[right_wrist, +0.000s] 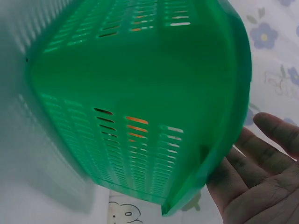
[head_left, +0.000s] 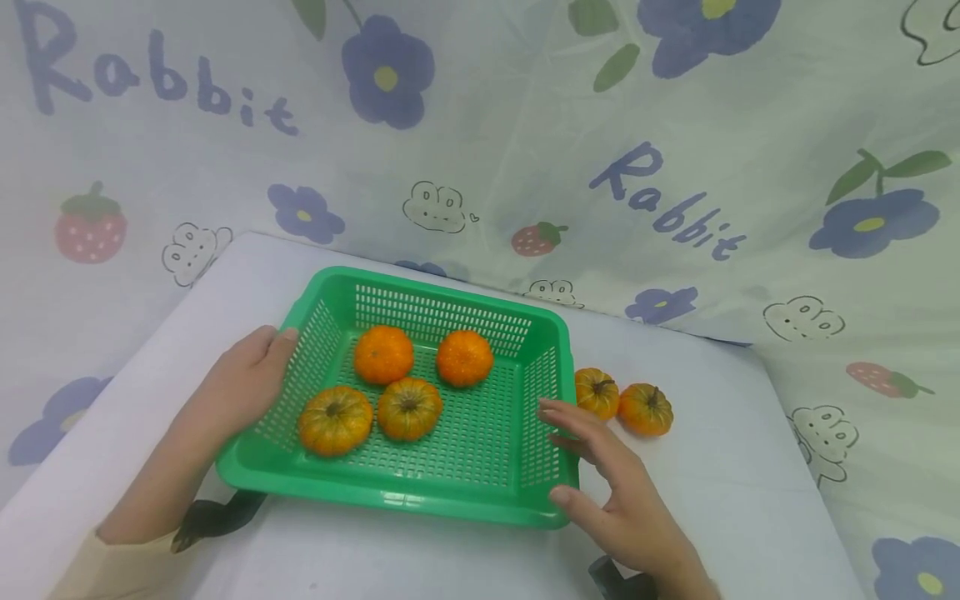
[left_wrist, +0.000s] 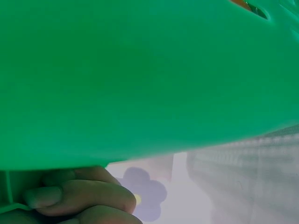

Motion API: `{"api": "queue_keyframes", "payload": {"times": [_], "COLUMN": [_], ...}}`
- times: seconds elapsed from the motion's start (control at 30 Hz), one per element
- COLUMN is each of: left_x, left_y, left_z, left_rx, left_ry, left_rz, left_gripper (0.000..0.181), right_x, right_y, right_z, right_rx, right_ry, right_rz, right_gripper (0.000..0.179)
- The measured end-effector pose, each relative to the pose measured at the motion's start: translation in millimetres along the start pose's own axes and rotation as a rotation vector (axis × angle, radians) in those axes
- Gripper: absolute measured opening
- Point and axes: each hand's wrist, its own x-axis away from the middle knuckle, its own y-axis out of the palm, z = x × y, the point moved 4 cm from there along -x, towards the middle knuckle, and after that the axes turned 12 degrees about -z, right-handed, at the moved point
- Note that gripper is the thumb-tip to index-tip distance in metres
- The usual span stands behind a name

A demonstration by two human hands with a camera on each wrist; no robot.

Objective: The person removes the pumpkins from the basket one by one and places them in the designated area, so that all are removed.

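Note:
A green plastic basket point(head_left: 480, 462) with slotted walls sits slightly turned on the table. Two orange mini pumpkins point(head_left: 384, 355) lie in its back half, and two yellow-orange ribbed ones point(head_left: 335, 421) in front of them. My left hand point(head_left: 243, 379) grips the left rim, thumb on top; in the left wrist view its curled fingers point(left_wrist: 88, 191) are tucked under the rim. My right hand point(head_left: 618, 487) is at the right rim with fingers spread and loosely bent. In the right wrist view the right hand point(right_wrist: 261, 182) has fingertips right at the rim's outer edge, palm showing.
Two more ribbed mini pumpkins, one partly behind the basket's right rim point(head_left: 597, 393) and one beside it point(head_left: 647, 409), lie on the white table point(head_left: 735, 467). A patterned cloth point(head_left: 480, 150) hangs behind the table's back edge. Dark straps point(head_left: 225, 517) show at the wrists.

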Motion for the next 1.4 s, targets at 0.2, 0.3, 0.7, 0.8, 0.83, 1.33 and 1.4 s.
{"api": "queue_keyframes", "payload": {"times": [0.2, 0.3, 0.7, 0.8, 0.83, 1.33, 1.4], "left_x": [-2.7, -4.2, -0.4, 0.5, 0.7, 0.0, 0.5], "left_y": [1.1, 3.1, 1.8, 1.7, 1.7, 0.3, 0.1], "left_z": [0.3, 2.0, 7.0, 8.5, 8.8, 3.3, 2.9], "left_rx": [-0.014, -0.017, 0.013, 0.016, 0.016, 0.008, 0.010], "left_ry": [0.007, 0.009, 0.017, 0.017, 0.017, 0.017, 0.018], "left_rz": [-0.006, -0.012, -0.005, 0.000, 0.001, 0.008, 0.009], "left_gripper": [0.062, 0.062, 0.062, 0.061, 0.061, 0.060, 0.060], "right_x": [-4.5, -11.0, -49.2, -56.3, -58.2, -84.8, -89.1], "right_y": [10.8, 14.0, 2.0, 1.3, 1.3, 2.4, 4.1], "right_z": [2.6, 6.7, 28.1, 31.2, 31.9, 50.4, 52.6], "right_rx": [0.066, 0.111, 0.194, 0.299, 0.334, 0.616, 0.655], "right_ry": [0.144, 0.202, 0.262, 0.280, 0.286, 0.255, 0.255], "right_rz": [-0.052, -0.098, -0.180, -0.192, -0.198, -0.283, -0.304], "right_gripper": [0.073, 0.070, 0.068, 0.068, 0.069, 0.078, 0.080]}}
